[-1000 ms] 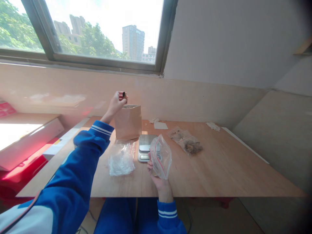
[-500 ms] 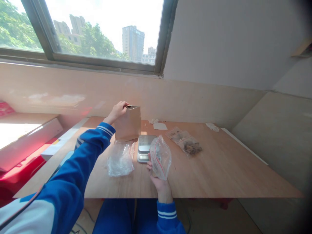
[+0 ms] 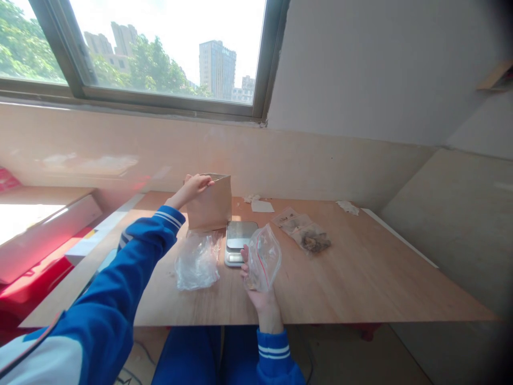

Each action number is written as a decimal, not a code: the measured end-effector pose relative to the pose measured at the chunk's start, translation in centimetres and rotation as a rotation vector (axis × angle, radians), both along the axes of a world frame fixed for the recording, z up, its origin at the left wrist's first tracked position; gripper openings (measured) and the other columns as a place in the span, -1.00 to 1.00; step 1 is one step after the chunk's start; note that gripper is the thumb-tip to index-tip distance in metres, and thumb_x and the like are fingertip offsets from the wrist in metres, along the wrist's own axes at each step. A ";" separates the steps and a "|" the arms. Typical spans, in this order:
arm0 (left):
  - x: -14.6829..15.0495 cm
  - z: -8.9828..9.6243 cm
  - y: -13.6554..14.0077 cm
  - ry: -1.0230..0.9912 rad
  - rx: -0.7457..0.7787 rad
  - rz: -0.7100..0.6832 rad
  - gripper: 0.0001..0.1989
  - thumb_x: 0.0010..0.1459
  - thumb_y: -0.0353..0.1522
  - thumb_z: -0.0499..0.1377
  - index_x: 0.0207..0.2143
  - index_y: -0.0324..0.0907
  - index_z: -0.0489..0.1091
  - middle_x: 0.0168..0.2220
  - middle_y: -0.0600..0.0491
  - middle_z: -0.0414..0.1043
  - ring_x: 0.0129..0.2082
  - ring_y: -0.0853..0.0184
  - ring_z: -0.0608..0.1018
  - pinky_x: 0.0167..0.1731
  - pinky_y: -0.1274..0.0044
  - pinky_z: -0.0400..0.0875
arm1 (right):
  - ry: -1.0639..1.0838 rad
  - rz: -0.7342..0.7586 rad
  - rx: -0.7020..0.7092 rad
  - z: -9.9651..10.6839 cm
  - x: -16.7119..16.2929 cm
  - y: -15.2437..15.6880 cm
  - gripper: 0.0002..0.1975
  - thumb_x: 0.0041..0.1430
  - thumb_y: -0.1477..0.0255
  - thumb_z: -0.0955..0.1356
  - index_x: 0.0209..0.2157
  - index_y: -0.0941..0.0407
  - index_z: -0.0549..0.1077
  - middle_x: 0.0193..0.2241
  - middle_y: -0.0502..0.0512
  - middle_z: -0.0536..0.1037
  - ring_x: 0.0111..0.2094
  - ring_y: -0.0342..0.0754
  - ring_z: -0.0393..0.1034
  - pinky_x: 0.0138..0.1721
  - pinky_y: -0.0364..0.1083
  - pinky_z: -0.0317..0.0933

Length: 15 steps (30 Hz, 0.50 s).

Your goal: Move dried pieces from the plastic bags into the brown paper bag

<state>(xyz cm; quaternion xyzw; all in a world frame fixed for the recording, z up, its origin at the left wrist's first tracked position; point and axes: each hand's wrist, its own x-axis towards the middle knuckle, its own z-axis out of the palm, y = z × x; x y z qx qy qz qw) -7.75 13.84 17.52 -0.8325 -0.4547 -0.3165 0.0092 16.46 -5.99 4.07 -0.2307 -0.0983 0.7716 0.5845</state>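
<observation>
My left hand (image 3: 197,185) is at the top front edge of a brown, open-topped box (image 3: 210,207). Its fingers are pressed together; anything pinched in them is too small to make out. In my right hand (image 3: 259,299) is a clear zip-lock bag (image 3: 264,259) with a red seal line, its mouth spread open. Some small brownish content shows low in this bag. Just behind the bag and partly covered by it lies a kitchen scale (image 3: 241,235) with a metal plate. A heap of clear plastic bags (image 3: 197,264) lies left of the scale.
Right of the scale lie filled zip-lock bags (image 3: 315,239) with dark dried pieces. A white paper piece (image 3: 262,206) and a crumpled scrap (image 3: 348,207) are near the wall. Red objects (image 3: 36,283) stand beyond the table's left side. A window (image 3: 168,53) is above.
My left hand has come from inside the box's opening to its front edge, slightly lower, fingers now outside. The right hand keeps the zip-lock bag in nearly the same place.
</observation>
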 end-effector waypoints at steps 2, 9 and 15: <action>-0.2 0.1 0.0 0.062 0.029 -0.020 -0.66 0.24 -0.22 0.00 -0.55 -0.16 0.28 -0.55 0.08 0.31 -0.48 0.36 0.34 -0.36 0.53 0.16 | 0.009 -0.012 -0.021 -0.4 -0.1 0.3 -0.81 0.09 0.47 0.36 -0.22 0.11 0.54 -0.29 0.06 0.62 -0.61 -0.27 0.31 -0.65 -0.30 0.17; 0.5 -0.3 -1.1 0.169 0.191 0.202 -0.79 0.23 -0.25 0.06 -0.21 -0.17 0.39 -0.20 -0.08 0.40 -0.18 0.22 0.42 -0.11 0.40 0.19 | -0.078 -0.069 -0.030 0.0 -0.6 0.0 -0.83 0.18 0.42 0.30 -0.25 0.11 0.52 -0.26 0.08 0.61 -0.55 -0.22 0.41 -0.62 -0.26 0.22; 6.1 1.3 -8.6 0.036 0.027 -0.163 -0.80 0.27 -0.32 0.00 -0.16 -0.14 0.37 -0.14 -0.03 0.44 -0.10 0.26 0.46 -0.09 0.40 0.26 | -0.212 -0.175 -0.113 0.6 -0.6 0.1 -0.87 0.12 0.40 0.35 -0.27 0.09 0.50 -0.35 0.02 0.59 -0.56 -0.20 0.42 -0.62 -0.25 0.24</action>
